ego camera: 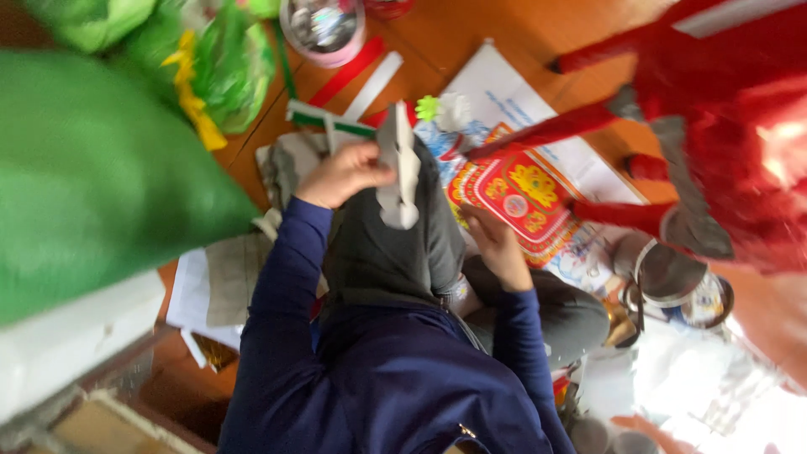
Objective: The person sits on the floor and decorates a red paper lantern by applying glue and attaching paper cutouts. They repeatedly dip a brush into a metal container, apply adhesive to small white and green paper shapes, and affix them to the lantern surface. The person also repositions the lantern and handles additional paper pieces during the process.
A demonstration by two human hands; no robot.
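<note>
My left hand [343,173] grips a white cut-out paper piece [400,172] and holds it upright over my raised grey-trousered knee [378,248]. My right hand [498,245] lies lower to the right, fingers spread, holding nothing that I can see. It sits beside my knee, at the edge of a red and yellow printed sheet [514,195]. That sheet lies on a white paper [504,92] on the wooden floor. Both arms wear dark blue sleeves. The picture is blurred.
A large green sack [92,176] fills the left. Green and yellow plastic bags [210,63] lie behind it, with a pink-rimmed round container [324,29] and red and white strips [361,76]. A red paper frame structure [714,109] stands right, above tape rolls [677,282].
</note>
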